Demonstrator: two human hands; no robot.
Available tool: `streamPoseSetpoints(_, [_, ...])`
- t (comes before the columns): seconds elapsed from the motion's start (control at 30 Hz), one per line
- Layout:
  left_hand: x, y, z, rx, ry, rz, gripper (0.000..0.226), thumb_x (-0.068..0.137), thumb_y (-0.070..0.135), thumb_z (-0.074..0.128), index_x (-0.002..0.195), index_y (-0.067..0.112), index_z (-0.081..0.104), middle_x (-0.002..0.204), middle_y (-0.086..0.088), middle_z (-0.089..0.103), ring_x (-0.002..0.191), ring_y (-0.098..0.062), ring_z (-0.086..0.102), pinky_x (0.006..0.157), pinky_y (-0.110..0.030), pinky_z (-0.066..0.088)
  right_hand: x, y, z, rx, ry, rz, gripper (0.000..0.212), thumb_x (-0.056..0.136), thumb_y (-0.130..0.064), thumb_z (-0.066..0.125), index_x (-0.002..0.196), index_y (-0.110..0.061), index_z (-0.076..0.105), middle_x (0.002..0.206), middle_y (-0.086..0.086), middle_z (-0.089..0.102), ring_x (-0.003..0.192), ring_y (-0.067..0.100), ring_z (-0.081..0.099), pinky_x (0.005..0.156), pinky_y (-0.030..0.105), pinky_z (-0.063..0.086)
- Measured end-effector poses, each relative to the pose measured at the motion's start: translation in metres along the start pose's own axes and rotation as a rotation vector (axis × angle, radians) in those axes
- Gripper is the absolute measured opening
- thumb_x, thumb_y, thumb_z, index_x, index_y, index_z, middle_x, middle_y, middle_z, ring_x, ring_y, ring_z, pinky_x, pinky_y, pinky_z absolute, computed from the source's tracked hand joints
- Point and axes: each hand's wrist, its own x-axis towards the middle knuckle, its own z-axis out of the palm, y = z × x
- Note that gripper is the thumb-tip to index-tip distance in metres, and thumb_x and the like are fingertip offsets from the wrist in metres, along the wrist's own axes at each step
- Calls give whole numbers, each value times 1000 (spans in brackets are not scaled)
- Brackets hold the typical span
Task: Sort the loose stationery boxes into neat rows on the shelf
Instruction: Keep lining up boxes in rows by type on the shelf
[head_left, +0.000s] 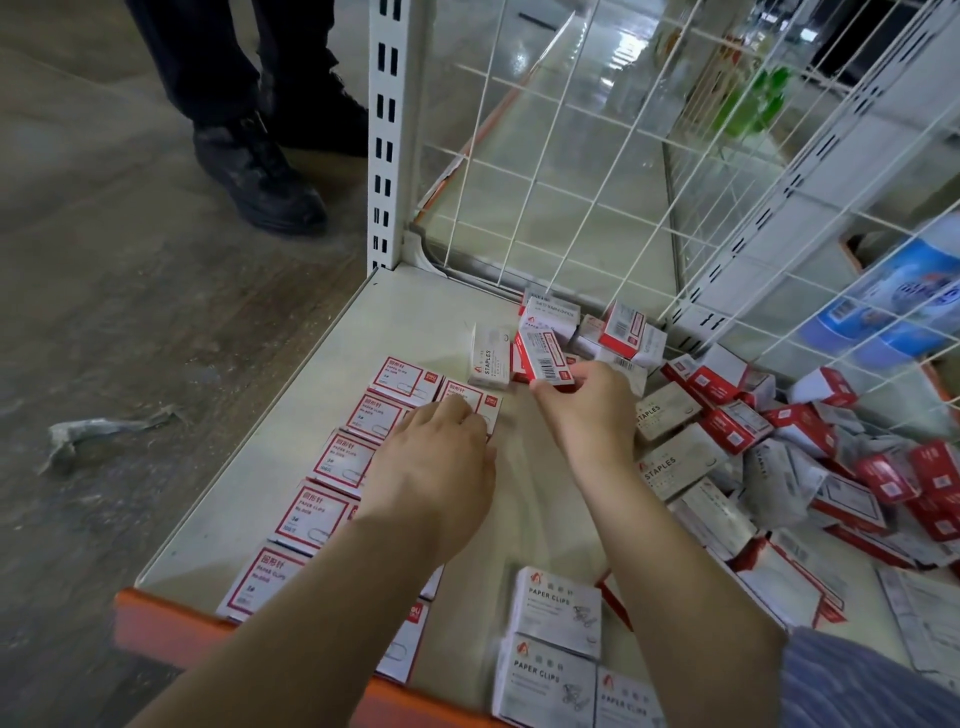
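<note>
Left hand (441, 447), fingers flat, presses a red-framed paper-clip box (470, 400) into its row, centre frame; right hand (582, 405) pinches a red box (545, 361) lifted from the loose heap (779, 441), likely next for a row.

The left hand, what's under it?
The left hand rests on a red-bordered paper clip box at the far end of the neat rows. Only the box's far edge shows; the hand covers the rest.

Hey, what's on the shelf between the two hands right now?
In the head view, only bare shelf shows between the left hand and the right hand; no box lies in that gap.
</note>
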Motion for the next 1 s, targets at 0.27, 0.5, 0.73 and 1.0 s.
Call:
streamPoseSetpoints(0.27, [-17,2,-6,118,-12,81,42,99,29,29,141,25,32,147,5,28,135,-16,23,111,-29,16,-14,3,-31,124,-62,-5,17,79,-23,65,90,-10,68,84,3,65,67,9,56,49,15,37])
streamPoseSetpoints(0.5, [-33,19,-12,144,-24,72,44,99,33,33,141,25,27,143,4,36,131,-16,32,109,-31,24,-42,12,-76,183,-141,-1,29,81,-22,64,108,-12,66,87,-8,58,70,-2,51,56,10,37])
streamPoseSetpoints(0.73, [-56,49,-18,150,32,115,54,99,33,35,147,29,10,150,5,25,137,-16,25,111,-31,20,-82,27,-120,296,-249,9,18,81,-21,64,97,-17,69,87,-14,64,83,1,59,72,20,45])
streamPoseSetpoints(1.0, [-70,86,-20,116,93,253,42,98,30,39,140,30,30,138,8,39,129,-12,34,107,-27,27,-117,49,-155,466,-272,46,13,82,-13,63,80,-26,65,81,-12,64,74,0,59,61,10,45])
